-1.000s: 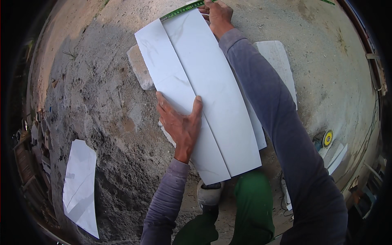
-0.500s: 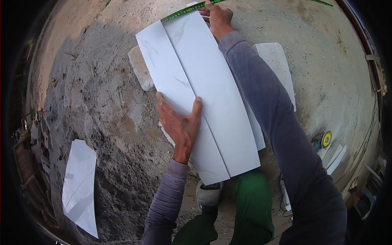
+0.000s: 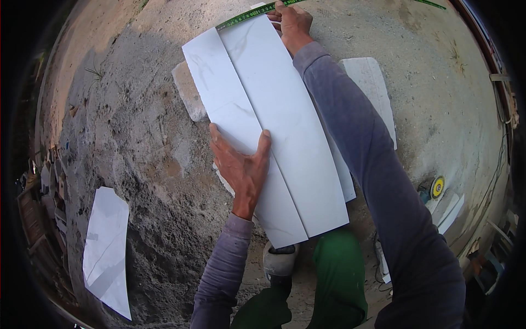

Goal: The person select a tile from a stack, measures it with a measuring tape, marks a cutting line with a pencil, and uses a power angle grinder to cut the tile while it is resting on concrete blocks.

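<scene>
Two long white marbled tiles lie in front of me, the wider tile (image 3: 293,120) on the right beside or overlapping the narrower tile (image 3: 219,82). My left hand (image 3: 241,164) rests on the narrower one, thumb and fingers spread, the thumb near the seam. At the far end, my right hand (image 3: 293,24) pinches a green tape measure (image 3: 246,19) that is stretched across the far edge of the wider tile. The tape's end sits near the seam, and its other part runs on to the right past my hand.
Under the tiles stand stone blocks, one block (image 3: 189,90) showing at left and a pale slab (image 3: 372,90) at right. An angle grinder (image 3: 435,188) with a yellow disc lies at right beside tile strips (image 3: 452,211). A cut tile piece (image 3: 107,247) lies on sandy ground at left.
</scene>
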Tool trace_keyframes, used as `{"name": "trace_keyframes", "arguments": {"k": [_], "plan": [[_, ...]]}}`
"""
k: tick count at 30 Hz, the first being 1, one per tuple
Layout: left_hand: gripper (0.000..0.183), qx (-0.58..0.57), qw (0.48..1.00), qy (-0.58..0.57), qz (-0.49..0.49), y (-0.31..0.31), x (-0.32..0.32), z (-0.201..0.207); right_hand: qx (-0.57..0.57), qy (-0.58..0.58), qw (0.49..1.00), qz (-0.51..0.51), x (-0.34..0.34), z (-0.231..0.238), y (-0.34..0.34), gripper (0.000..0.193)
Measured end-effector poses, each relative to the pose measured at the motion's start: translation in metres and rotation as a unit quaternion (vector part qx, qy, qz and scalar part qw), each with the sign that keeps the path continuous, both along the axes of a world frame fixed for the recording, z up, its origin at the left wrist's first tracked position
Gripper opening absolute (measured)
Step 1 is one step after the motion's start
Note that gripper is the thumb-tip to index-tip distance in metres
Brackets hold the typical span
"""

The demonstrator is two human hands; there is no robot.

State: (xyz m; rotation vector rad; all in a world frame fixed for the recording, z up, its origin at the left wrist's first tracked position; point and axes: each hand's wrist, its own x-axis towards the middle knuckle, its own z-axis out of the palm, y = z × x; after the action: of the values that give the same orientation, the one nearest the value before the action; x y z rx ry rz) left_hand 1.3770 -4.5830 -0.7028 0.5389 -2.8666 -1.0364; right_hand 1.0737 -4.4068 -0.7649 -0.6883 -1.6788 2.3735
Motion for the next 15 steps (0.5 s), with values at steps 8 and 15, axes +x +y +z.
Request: {"name": "trace_keyframes", "arguments": {"k": [8,15], "plan": [[0.115,-0.013,1.0,-0.013,0.007,-0.003,-0.001,0.003,-0.013,-0.008,1.0,-0.006,0.003,0.005,-0.008,0.044],[0.115,-0.016,1.0,0.011,-0.002,-0.005,0.0,-0.002,-0.018,-0.003,1.0,-0.015,0.0,-0.003,-0.006,0.046]]}}
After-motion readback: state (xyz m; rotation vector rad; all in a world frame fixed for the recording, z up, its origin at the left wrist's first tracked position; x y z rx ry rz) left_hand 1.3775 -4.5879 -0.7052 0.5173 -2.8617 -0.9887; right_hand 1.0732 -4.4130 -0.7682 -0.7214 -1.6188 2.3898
